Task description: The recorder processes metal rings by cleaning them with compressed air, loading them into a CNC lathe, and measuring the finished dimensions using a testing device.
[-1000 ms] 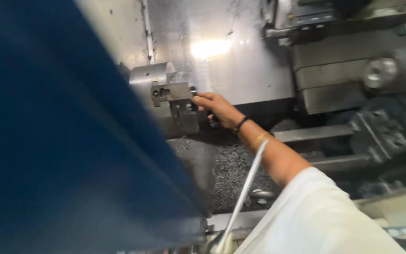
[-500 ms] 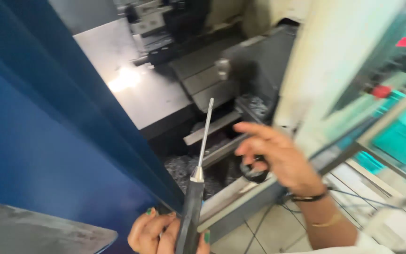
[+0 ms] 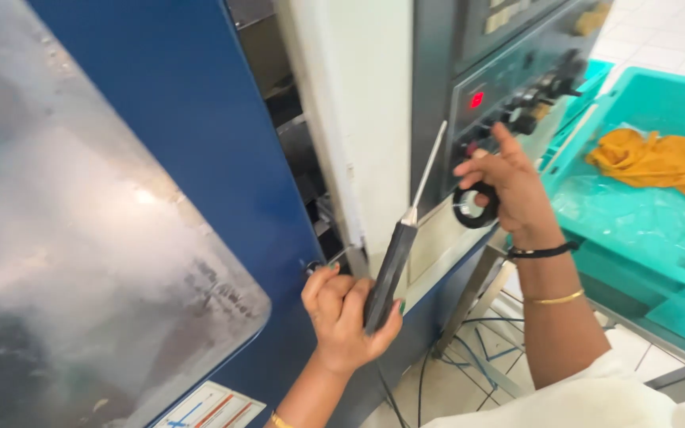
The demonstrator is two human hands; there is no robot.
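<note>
My left hand (image 3: 342,317) grips the black handle of a long air-blow tool (image 3: 394,261) whose thin metal tube points up and to the right. This hand also rests against the edge of the blue sliding machine door (image 3: 200,143). My right hand (image 3: 505,182) holds a small black ring (image 3: 473,206) in its fingers, close in front of the machine's control panel (image 3: 517,79) with its knobs and a red light. A black band and a thin gold bangle sit on my right wrist.
A large misted window (image 3: 81,238) fills the blue door at the left. A turquoise plastic crate (image 3: 636,206) with an orange cloth (image 3: 660,158) stands at the right. Cables (image 3: 469,349) run over the tiled floor below the panel.
The view has swung from inside the machine to its outside. The blue door has slid across the opening. My right hand came out with the black ring and rose to the control panel.
</note>
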